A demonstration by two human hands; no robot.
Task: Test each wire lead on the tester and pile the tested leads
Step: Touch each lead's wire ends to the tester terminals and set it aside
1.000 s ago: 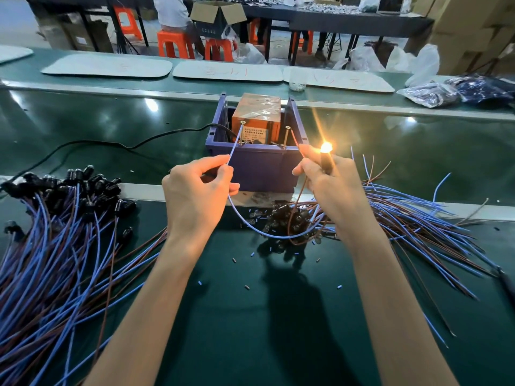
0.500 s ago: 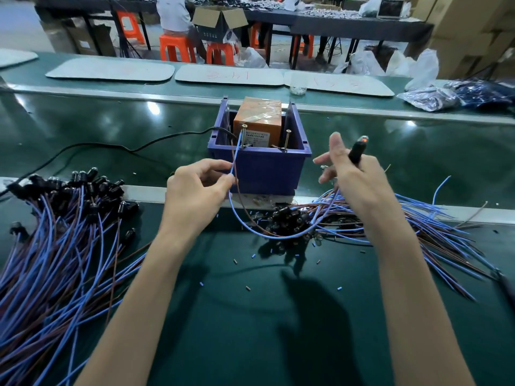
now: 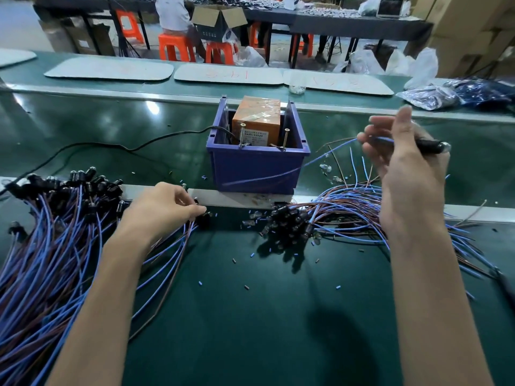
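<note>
Reaching low, the left hand (image 3: 167,210) sits at the inner edge of the left pile (image 3: 41,246) of blue and brown leads. Its fingers are curled, and thumb and forefinger pinch a black cap (image 3: 204,218) lying on the green table (image 3: 250,316). The wires from that cap trail back toward the person, alongside the pile.

The right hand (image 3: 404,168) is raised to the right of the tester (image 3: 256,121), palm turned left. It holds one lead (image 3: 278,176), whose black lamp end (image 3: 432,146) sticks out past the back of the hand. The forefinger points up and the other fingers are bent. The exact grip is blurred; it seems to be thumb against the middle fingers. The lead's blue wire runs down and left from the hand, across the front of the blue bin (image 3: 256,162).

The tester is an orange taped box standing inside the blue bin, just beyond the metal rail (image 3: 237,199). Two upright screws (image 3: 242,135) stand at its near side, with no wire touching them. A black cable (image 3: 111,146) leaves the bin to the left.

The right pile (image 3: 348,218) lies below the raised hand, its black caps bunched toward the centre and its wires fanning right. Small cut bits of insulation (image 3: 253,254) are scattered on the table between the arms
</note>
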